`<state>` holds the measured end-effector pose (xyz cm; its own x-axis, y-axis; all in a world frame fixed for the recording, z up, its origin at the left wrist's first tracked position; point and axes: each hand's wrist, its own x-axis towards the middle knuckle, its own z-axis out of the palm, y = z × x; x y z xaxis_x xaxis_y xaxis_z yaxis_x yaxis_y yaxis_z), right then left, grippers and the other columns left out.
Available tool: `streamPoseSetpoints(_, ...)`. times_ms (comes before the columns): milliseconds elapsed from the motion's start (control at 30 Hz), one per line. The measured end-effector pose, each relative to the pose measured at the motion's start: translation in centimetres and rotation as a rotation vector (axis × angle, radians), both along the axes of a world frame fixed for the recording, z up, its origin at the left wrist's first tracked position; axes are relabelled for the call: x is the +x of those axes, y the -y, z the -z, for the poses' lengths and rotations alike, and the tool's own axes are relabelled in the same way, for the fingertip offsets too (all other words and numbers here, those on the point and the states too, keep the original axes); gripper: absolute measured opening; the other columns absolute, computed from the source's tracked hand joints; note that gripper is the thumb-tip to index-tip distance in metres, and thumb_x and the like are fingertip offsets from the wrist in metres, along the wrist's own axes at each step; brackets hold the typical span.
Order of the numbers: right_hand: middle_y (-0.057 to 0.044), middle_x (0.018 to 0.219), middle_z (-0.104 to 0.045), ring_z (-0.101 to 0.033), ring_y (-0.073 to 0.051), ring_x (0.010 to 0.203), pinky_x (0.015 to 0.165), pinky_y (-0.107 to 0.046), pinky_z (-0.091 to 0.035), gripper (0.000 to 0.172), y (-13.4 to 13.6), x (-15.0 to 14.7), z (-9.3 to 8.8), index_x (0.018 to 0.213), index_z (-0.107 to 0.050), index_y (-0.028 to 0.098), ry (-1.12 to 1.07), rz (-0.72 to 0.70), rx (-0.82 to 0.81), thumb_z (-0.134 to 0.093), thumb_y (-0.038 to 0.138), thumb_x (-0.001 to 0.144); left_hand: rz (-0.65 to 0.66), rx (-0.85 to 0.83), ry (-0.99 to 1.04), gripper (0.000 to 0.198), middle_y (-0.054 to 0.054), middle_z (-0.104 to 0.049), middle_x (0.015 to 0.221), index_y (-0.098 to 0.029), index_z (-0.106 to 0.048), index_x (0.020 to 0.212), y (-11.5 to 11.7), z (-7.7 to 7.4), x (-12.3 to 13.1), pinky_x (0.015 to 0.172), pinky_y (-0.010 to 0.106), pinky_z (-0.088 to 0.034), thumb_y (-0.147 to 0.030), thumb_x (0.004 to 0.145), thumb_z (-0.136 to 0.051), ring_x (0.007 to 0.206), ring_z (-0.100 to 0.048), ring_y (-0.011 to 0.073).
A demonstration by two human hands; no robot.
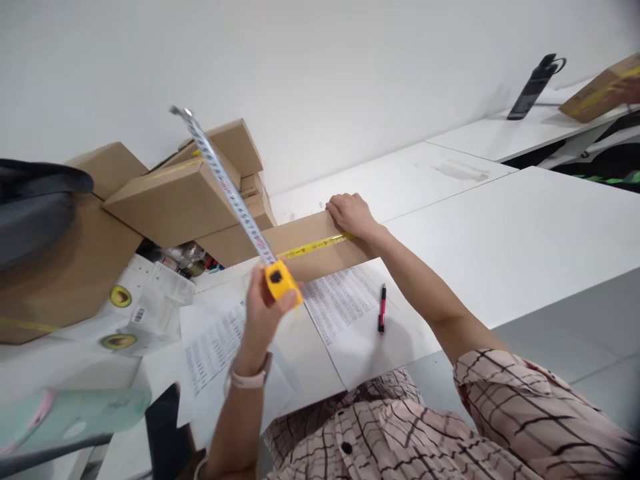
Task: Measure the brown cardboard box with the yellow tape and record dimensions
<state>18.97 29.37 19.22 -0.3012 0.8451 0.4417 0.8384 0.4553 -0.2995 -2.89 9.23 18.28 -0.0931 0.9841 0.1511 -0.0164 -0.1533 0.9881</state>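
Note:
My left hand (265,310) is closed round a yellow tape measure (281,281). Its metal blade (225,183) is pulled out, slanting up and to the left above the cardboard boxes. At the right end of a flat cardboard box (305,233), my right hand (353,215) grips the far edge with bent fingers. A strip of yellow printed tape runs along the top of this box. Printed sheets (343,303) lie in front of it, and a red and black pen (383,309) rests on the right-hand sheet.
Several cardboard boxes (170,200) are piled at the left against the wall. Clear packs with avocado pictures (145,307) and a pale green bottle (95,413) lie nearer. A dark bottle (535,87) stands far right, beside another person's hand on a box (597,93).

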Motion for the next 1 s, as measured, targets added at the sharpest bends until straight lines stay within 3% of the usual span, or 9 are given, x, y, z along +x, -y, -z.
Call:
streamPoseSetpoints(133, -0.015, 0.105, -0.076, -0.063, -0.03, 0.102, 0.09, -0.041, -0.036, 0.047, -0.2, -0.7, 0.0, 0.094, -0.067, 0.019, 0.0, 0.033, -0.015, -0.025, 0.033, 0.109, 0.274, -0.225, 0.206, 0.067, 0.013, -0.059, 0.143, -0.026, -0.052, 0.119, 2.5, 5.2, 5.4, 0.063, 0.029, -0.063, -0.051, 0.069, -0.089, 0.09, -0.076, 0.0251)
streamPoseSetpoints(200, -0.015, 0.105, -0.077, -0.064, -0.031, 0.101, 0.089, -0.042, -0.036, 0.05, -0.5, -0.7, 0.0, 0.095, -0.067, 0.02, 0.021, 0.028, -0.026, -0.022, 0.036, 0.109, 0.346, -0.298, 0.249, 0.067, 0.015, -0.058, 0.144, -0.024, -0.053, 0.117, 3.0, 7.5, 7.3, 0.065, 0.03, -0.063, -0.051, 0.068, -0.089, 0.091, -0.076, 0.0251)
streamPoseSetpoints(267, -0.015, 0.103, -0.077, -0.064, -0.032, 0.098, 0.088, -0.044, -0.037, 0.056, -0.7, -0.8, -0.2, 0.099, -0.069, 0.021, 0.031, 0.023, -0.031, -0.017, 0.039, 0.109, 0.378, -0.336, 0.263, 0.065, 0.016, -0.058, 0.142, -0.023, -0.053, 0.116, 3.1, 8.9, 8.4, 0.066, 0.031, -0.063, -0.05, 0.069, -0.089, 0.089, -0.076, 0.0242)
streamPoseSetpoints(433, -0.016, 0.098, -0.077, -0.064, -0.033, 0.096, 0.09, -0.047, -0.039, 0.068, -1.3, -1.6, -0.4, 0.091, -0.073, 0.021, -0.033, 0.076, -0.053, -0.015, 0.052, 0.108, 0.378, -0.38, 0.276, 0.065, 0.016, -0.06, 0.139, -0.022, -0.053, 0.117, 3.1, 9.4, 8.6, 0.067, 0.032, -0.061, -0.047, 0.069, -0.089, 0.084, -0.075, 0.0215)
streamPoseSetpoints(567, -0.015, 0.097, -0.076, -0.063, -0.031, 0.097, 0.094, -0.048, -0.038, 0.067, -1.5, -2.1, -0.3, 0.081, -0.073, 0.019, -0.096, 0.101, -0.053, -0.029, 0.063, 0.104, 0.382, -0.401, 0.248, 0.064, 0.015, -0.06, 0.139, -0.022, -0.052, 0.114, 3.0, 9.7, 8.6, 0.068, 0.031, -0.06, -0.044, 0.067, -0.09, 0.083, -0.074, 0.0198)
streamPoseSetpoints(700, -0.014, 0.096, -0.075, -0.063, -0.031, 0.098, 0.096, -0.049, -0.037, 0.059, -1.6, -2.2, -0.2, 0.084, -0.074, 0.017, -0.109, 0.107, -0.064, -0.043, 0.065, 0.099, 0.359, -0.399, 0.232, 0.06, 0.012, -0.062, 0.132, -0.022, -0.052, 0.111, 2.8, 10.4, 9.2, 0.073, 0.032, -0.06, -0.039, 0.067, -0.09, 0.086, -0.071, 0.0185)
streamPoseSetpoints(1000, -0.013, 0.09, -0.067, -0.058, -0.033, 0.104, 0.105, -0.057, -0.035, 0.062, -3.4, -2.1, 1.8, 0.099, -0.073, 0.015, -0.106, 0.072, 0.01, -0.034, 0.063, 0.103, 0.354, -0.433, 0.261, 0.066, 0.009, -0.064, 0.127, -0.023, -0.052, 0.113, 2.6, 10.9, 9.3, 0.078, 0.032, -0.06, -0.033, 0.061, -0.092, 0.086, -0.068, 0.0166)
